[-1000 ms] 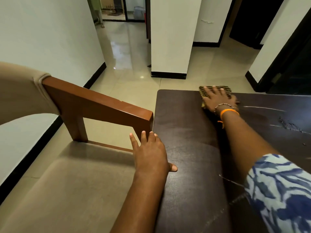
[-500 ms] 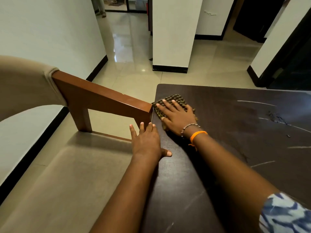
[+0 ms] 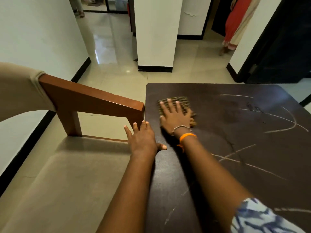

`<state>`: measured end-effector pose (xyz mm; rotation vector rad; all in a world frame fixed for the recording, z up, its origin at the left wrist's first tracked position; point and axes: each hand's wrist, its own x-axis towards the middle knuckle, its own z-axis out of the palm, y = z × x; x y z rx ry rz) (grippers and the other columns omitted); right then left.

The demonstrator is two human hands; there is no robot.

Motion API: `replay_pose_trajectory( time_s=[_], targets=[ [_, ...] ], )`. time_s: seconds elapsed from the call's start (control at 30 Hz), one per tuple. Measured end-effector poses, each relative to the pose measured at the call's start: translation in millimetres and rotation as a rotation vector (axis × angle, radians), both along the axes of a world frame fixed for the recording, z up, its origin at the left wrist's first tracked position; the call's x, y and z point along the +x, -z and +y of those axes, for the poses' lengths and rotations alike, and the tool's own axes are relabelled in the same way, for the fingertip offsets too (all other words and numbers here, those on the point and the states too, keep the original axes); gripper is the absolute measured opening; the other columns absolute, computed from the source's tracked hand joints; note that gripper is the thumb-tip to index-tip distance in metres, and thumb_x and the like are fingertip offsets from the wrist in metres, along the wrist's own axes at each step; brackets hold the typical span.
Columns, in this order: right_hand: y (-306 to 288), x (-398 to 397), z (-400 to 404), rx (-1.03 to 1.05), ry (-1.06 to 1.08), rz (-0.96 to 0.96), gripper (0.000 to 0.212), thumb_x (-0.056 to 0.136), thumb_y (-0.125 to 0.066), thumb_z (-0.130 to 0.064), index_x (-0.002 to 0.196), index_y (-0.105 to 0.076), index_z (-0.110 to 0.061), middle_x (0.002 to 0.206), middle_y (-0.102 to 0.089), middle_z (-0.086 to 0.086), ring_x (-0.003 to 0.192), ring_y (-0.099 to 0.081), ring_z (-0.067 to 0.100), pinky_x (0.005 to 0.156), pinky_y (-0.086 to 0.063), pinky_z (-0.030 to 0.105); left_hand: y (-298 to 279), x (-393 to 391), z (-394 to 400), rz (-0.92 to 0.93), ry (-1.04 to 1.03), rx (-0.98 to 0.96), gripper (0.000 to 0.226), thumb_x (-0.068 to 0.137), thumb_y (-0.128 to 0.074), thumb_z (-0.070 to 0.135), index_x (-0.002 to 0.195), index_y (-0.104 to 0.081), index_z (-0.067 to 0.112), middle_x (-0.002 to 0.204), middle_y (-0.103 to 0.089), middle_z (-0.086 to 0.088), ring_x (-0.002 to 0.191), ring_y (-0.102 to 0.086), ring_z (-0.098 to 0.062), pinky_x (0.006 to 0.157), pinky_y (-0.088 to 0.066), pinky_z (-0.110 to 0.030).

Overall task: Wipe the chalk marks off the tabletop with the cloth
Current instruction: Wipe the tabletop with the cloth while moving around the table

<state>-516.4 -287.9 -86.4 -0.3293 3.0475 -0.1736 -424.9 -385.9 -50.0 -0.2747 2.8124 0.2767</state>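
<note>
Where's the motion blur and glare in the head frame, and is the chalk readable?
Head view: blur sits on the right hand and the checked cloth under it; the left hand on the table edge is sharp. Glare streaks the glossy floor tiles in the corridor. The chalk marks read clearly white against the dark tabletop. Wide-angle bending shows on the wall edges.

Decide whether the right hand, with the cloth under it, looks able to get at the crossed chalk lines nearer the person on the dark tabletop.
Probably yes. The right hand presses the checked cloth flat, and only bare tabletop lies between it and the crossed chalk lines beside the forearm. Nothing stands in the way.
</note>
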Motion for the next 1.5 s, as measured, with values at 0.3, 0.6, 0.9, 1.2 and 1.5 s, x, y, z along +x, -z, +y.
replay_pose_trajectory(
  time_s=[0.3, 0.6, 0.9, 1.2, 1.5],
  targets=[
    [-6.2, -6.6, 87.7, 0.068, -0.027, -0.016, 0.052, 0.098, -0.026, -0.042, 0.146, -0.005, -0.046, 0.159, 0.000, -0.014, 0.147, -0.004, 0.017, 0.111, -0.014, 0.050, -4.0, 11.2, 3.1, -0.014, 0.000, -0.066, 0.099, 0.082, -0.047, 0.065, 0.149, -0.003, 0.005, 0.159, -0.006, -0.011, 0.144, 0.013, -0.034, 0.112, 0.010, -0.055],
    [-11.4, 6.2, 132.5, 0.011, 0.406, -0.099, 0.052, 0.099, -0.024, -0.040, 0.148, -0.005, -0.040, 0.160, 0.003, -0.008, 0.148, 0.002, 0.023, 0.111, -0.003, 0.061, 1.5, 10.3, 4.0, 0.027, -0.009, -0.074, 0.099, 0.082, -0.047, 0.064, 0.148, -0.006, 0.004, 0.156, -0.017, -0.014, 0.145, 0.010, -0.035, 0.112, 0.010, -0.055],
    [-1.2, 13.0, 13.1, 0.024, -0.235, -0.008, 0.051, 0.098, -0.026, -0.041, 0.147, -0.009, -0.043, 0.160, -0.003, -0.009, 0.148, -0.002, 0.022, 0.112, -0.006, 0.057, 1.7, 24.9, 14.7, 0.098, -0.115, -0.032, 0.088, 0.086, -0.046, 0.058, 0.150, -0.005, 0.013, 0.159, -0.006, -0.007, 0.144, 0.011, -0.036, 0.113, 0.006, -0.057],
    [-4.4, 2.8, 211.3, 0.035, -0.097, 0.058, 0.052, 0.097, -0.029, -0.038, 0.146, -0.011, -0.045, 0.159, -0.007, -0.013, 0.147, -0.010, 0.018, 0.110, -0.015, 0.049, -6.8, 1.6, 118.4, 0.206, -0.070, 0.048, 0.075, 0.085, -0.056, 0.050, 0.143, -0.029, 0.009, 0.156, -0.022, -0.007, 0.145, 0.005, -0.032, 0.113, 0.005, -0.057],
    [-2.0, -11.8, 426.5, 0.041, 0.402, 0.015, 0.051, 0.099, -0.027, -0.036, 0.146, -0.010, -0.043, 0.160, -0.006, -0.011, 0.147, -0.007, 0.020, 0.113, -0.010, 0.052, -6.0, -57.4, 206.8, 0.083, 0.157, 0.066, 0.061, 0.068, -0.073, 0.052, 0.113, -0.057, 0.014, 0.142, -0.045, -0.009, 0.146, 0.004, -0.030, 0.113, 0.007, -0.057]
  ],
)
